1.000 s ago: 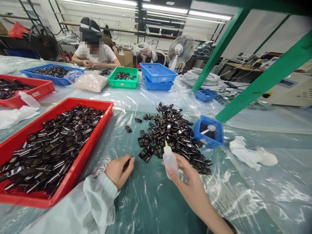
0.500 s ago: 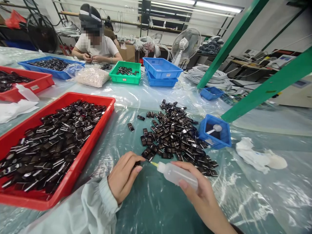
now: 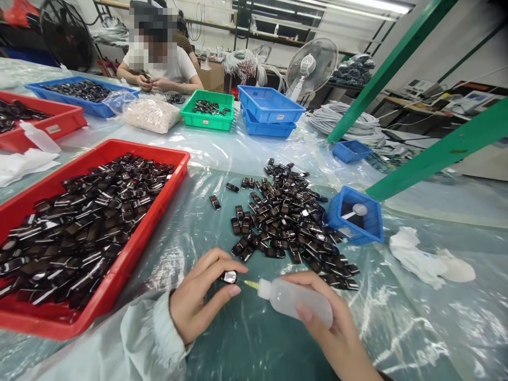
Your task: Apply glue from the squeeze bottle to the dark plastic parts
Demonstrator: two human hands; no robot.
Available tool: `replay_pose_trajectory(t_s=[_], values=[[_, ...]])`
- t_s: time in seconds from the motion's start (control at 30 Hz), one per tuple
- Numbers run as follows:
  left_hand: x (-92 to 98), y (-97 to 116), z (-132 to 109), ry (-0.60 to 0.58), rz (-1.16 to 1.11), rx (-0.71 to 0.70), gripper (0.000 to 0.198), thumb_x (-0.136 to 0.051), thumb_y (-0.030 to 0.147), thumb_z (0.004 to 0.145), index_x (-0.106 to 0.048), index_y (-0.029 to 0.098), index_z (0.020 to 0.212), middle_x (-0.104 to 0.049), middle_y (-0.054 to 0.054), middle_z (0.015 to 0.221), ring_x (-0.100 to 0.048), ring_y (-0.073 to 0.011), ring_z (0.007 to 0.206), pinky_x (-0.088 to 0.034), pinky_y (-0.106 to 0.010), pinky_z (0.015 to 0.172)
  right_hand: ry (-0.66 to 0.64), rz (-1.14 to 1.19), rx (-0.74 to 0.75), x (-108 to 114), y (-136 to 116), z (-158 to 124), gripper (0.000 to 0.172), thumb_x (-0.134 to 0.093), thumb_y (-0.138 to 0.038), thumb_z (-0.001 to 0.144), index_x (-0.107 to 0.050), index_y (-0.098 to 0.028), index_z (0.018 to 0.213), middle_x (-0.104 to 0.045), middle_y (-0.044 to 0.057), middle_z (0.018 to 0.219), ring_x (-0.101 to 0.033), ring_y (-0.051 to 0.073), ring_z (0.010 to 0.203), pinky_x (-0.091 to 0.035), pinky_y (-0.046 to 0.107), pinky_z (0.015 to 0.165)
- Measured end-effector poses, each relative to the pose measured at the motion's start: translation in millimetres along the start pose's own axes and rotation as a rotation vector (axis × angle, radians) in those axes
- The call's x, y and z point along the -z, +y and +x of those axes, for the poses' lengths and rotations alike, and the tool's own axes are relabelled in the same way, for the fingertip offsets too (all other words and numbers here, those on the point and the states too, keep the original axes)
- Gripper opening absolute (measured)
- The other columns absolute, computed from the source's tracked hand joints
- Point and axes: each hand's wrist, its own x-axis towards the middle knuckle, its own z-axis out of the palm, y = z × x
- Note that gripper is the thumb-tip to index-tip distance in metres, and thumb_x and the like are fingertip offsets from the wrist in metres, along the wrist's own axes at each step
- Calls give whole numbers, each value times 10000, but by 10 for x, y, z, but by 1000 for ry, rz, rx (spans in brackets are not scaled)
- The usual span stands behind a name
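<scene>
Between its thumb and fingers, my left hand [image 3: 204, 296] grips a small black plastic piece [image 3: 229, 277] with a bright, shiny end facing right. My right hand [image 3: 333, 317] is wrapped round a translucent squeeze bottle [image 3: 296, 302], tilted nearly flat. Its yellowish needle tip [image 3: 251, 284] points left at the piece, with a small gap visible between them. Just beyond both hands, a loose pile of similar black pieces [image 3: 288, 211] lies on the plastic-covered table. Part of the held piece is hidden by my fingers.
A red tray [image 3: 174, 196] full of black pieces stands at left. Right of the pile is a small blue bin [image 3: 371, 225] holding a round white-handled tool [image 3: 359, 210]. Crumpled white tissue [image 3: 415, 254] lies farther right. Blue trays [image 3: 273, 108] and a seated co-worker [image 3: 159, 69] are across the table.
The held piece has turned so its shiny end shows. My left fingers have opened a little wider around it, and the bottle has shifted slightly right and down. The camera view has shifted slightly.
</scene>
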Motion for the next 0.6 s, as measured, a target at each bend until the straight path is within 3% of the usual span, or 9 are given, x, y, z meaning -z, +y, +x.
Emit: replay_pose_trajectory(t_s=[0.13, 0.3, 0.6], values=[[-27, 13, -21, -24, -10, -25, 217, -479, 193, 930, -537, 241, 1134, -516, -32, 979, -494, -168, 899, -387, -280, 792, -91, -38, 23, 11, 11, 4, 235, -526, -480, 873, -621, -302, 993, -669, 17, 817, -603, 154, 614, -466, 204, 495], [-40, 32, -38, -18, -1, -27, 208, -501, 227, 929, -549, 252, 1129, -521, -26, 969, -505, -165, 890, -398, -286, 792, -38, -29, 29, 23, 35, -8, 215, -519, -474, 881, -575, -328, 1029, -652, -4, 804, -597, 141, 591, -483, 193, 494], [-25, 60, -37, 13, -11, -14, 209, -529, 234, 917, -574, 250, 1120, -528, -25, 956, -523, -160, 879, -416, -290, 785, -55, -120, 118, 61, 61, -10, 185, -491, -434, 911, -584, -334, 1036, -662, -1, 856, -644, 149, 638, -526, 202, 530]])
